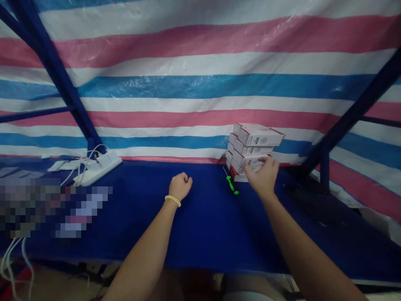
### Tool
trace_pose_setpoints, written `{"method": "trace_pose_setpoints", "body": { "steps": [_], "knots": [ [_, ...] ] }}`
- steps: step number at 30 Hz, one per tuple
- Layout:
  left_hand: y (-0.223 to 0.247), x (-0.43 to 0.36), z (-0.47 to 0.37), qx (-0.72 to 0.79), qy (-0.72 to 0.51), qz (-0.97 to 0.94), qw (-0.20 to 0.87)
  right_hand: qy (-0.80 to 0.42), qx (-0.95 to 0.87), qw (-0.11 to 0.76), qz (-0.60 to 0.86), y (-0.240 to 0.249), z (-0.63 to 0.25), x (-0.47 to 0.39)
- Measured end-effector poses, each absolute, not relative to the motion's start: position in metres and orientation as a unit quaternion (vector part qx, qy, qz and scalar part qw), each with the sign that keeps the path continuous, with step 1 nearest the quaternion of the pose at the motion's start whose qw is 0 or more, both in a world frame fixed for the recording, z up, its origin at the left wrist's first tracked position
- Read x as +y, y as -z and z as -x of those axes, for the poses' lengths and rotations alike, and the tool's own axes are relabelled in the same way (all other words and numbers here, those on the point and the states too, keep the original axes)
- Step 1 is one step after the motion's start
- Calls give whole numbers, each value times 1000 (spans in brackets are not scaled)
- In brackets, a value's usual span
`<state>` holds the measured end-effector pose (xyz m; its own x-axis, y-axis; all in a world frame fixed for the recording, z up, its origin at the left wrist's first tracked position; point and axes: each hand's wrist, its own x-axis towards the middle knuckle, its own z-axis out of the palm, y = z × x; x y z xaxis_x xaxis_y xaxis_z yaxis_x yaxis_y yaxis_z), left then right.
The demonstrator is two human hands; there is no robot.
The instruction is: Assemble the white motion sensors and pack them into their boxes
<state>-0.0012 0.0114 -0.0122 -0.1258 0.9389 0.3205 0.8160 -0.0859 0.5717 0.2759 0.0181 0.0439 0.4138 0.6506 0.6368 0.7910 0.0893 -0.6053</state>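
Several small white boxes with red edges form a stack point(257, 139) at the back right of the blue table. My right hand point(263, 175) is at the front of the lower boxes, its thumb and fingers on a box there. Just left of the stack lies a green and black screwdriver point(231, 183), its thin shaft pointing to the back. My left hand point(181, 186) rests near the table's middle, curled into a loose fist with nothing visible in it. A yellow twisted band circles the left wrist.
On the left of the blue table point(200, 234) is a white power strip point(98, 168) with plugs and cables. Blurred items lie at the far left. A dark object point(319, 205) is on the right. Blue metal posts and striped sheeting stand behind.
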Motion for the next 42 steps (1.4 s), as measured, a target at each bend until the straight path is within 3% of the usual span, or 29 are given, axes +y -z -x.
{"method": "trace_pose_setpoints", "body": {
  "steps": [3, 6, 8, 11, 17, 21, 25, 31, 34, 38, 42],
  "knots": [
    [9, 10, 0, 670, -346, -651, 93, 89, -505, 536, 670, -87, -291, 31],
    [8, 11, -1, 666, -360, -645, 101, -2, -474, 507, 720, -119, -298, 45],
    [9, 12, 0, 666, -367, -640, 112, -71, -460, 481, 743, -129, -297, 53],
    [13, 14, 2, 665, -367, -637, 129, -75, -456, 491, 739, -128, -292, 60],
    [18, 16, 3, 661, -374, -635, 142, 23, -438, 584, 683, -105, -287, 50],
    [15, 14, -1, 625, -405, -644, 177, 94, -550, 632, 537, -74, -271, 29],
    [14, 15, -2, 574, -443, -632, 274, 96, -690, 569, 437, -33, -232, 8],
    [9, 11, -1, 481, -489, -639, 348, 15, -760, 434, 483, 14, -193, -7],
    [0, 2, -8, 473, -446, -688, 321, 9, -766, 436, 472, 22, -189, -9],
    [-5, -6, -22, 550, -363, -737, 151, -29, -757, 462, 461, 26, -188, -9],
    [-1, -4, -23, 571, -329, -750, 56, -188, -721, 497, 446, 30, -193, 1]
  ]
}}
